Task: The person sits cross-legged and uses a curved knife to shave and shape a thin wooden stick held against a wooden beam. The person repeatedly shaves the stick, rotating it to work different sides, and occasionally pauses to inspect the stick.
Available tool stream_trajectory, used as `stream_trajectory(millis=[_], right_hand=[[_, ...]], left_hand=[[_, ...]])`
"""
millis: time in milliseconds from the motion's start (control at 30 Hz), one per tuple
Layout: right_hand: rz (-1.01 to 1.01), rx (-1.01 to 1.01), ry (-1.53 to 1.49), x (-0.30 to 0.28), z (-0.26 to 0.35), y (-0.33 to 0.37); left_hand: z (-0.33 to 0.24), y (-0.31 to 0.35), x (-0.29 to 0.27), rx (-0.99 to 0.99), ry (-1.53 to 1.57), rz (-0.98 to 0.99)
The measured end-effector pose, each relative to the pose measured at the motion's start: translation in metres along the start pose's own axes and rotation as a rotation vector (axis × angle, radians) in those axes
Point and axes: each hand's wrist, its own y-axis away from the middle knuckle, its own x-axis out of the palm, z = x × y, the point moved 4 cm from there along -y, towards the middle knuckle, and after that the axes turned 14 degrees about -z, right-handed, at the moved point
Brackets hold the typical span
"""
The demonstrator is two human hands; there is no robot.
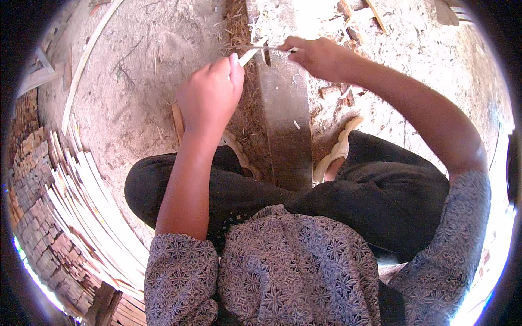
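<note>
Above the far stretch of a long, flat, grey-brown wooden beam [286, 125], both hands are at work, out in front of my knees. Left hand [212, 89]: closed around a slim, pale, freshly cut wooden stick [251, 54], thumb laid along it, tip poking out to the far right. So the stick sits just over the beam's left edge, tilted, near end hidden in my grip. Right hand [319, 58]: closed on a thin, narrow metal blade [276, 49], its handle hidden by my fingers. Blade points left and crosses the stick near its far tip; blurry, can't tell how deep it bites, if at all. Small dark slot in the beam just below the blade.

Curly, pale wood shavings [235, 24] lie along the beam's far left side, more scattered on the right. Beam runs away from me between two cream, scalloped-edge sandals [341, 148], one per side. Black cloth trousers [375, 187], knees bent outward; grey, flower-patterned shirt [299, 266] at the near edge.

Left side: long, pale, thin wooden strips [89, 198] in a bundle, beside a stack of short, brown wooden pieces [32, 190]. One long, curved, pale strip [80, 70] lies on the dusty, light-brown ground [155, 46], far left.
</note>
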Motion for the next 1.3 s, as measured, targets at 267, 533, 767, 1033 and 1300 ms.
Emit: stream_trajectory(millis=[267,533,767,1033,1300], right_hand=[[0.042,0.158,-0.087,-0.013,0.045,-0.007],[0.029,-0.147,0.166,0.013,-0.034,-0.012],[0.216,0.191,0.197,-0.004,-0.039,-0.011],[0.164,0.153,-0.04,-0.025,0.04,-0.016],[0.206,0.218,0.109,-0.005,-0.017,-0.03]], left_hand=[[0.02,0.001,-0.001,-0.291,0.046,0.068],[0.013,-0.001,-0.002,-0.194,0.025,0.055],[0.007,0.0,0.001,0.007,0.026,-0.01],[0.01,0.005,-0.004,0.015,0.017,-0.005],[0.014,0.007,0.001,-0.029,0.053,0.041]])
